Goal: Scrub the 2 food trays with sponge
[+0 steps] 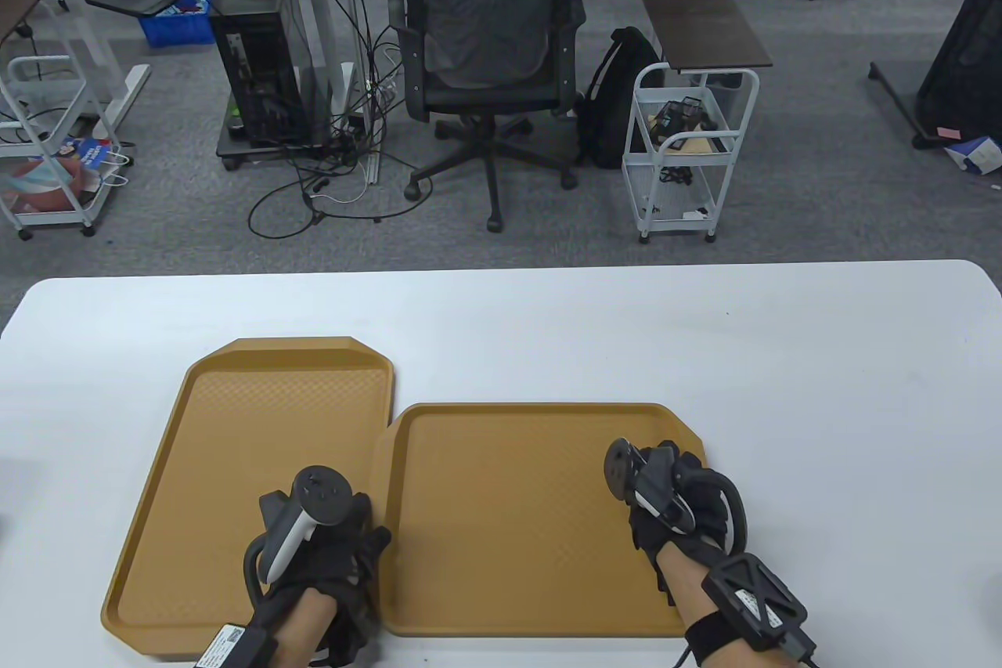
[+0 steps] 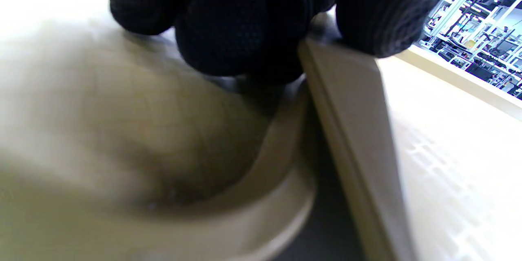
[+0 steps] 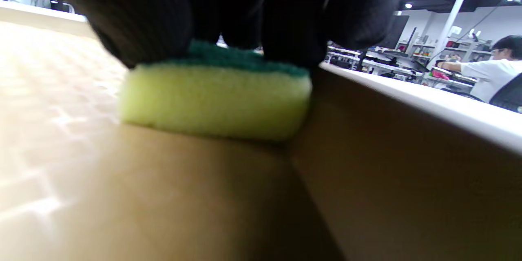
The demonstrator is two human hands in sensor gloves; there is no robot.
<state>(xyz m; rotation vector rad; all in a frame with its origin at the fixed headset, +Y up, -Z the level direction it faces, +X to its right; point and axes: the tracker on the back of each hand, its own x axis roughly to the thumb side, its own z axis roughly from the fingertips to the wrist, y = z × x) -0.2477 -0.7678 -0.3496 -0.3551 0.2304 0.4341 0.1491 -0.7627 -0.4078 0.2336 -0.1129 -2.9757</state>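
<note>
Both gloved hands are sitting right at the bottom edge of the table view, each over a tray. Left hand (image 1: 329,543) is resting where the two brown food trays meet; in the left wrist view its fingertips (image 2: 240,28) are pinching the near tray's raised rim, thumb on one side and fingers on the other, so it's gripping that edge.

Right hand (image 1: 673,500) is pressing down on a sponge (image 3: 216,100), yellow foam with a green scrub layer on top. The fingers are curling over the green side, and the sponge is lying flat on the tray floor, jammed right up against the side wall near the right-hand corner.

Right tray (image 1: 509,511) is lying with its long side across the white table (image 1: 704,331); left tray (image 1: 235,464) is sitting just beside it, pushed a bit further back, rims touching or nearly so.

Behind the table, an office chair (image 1: 489,49) is standing on grey carpet, with a small white cart (image 1: 689,151) near it.
</note>
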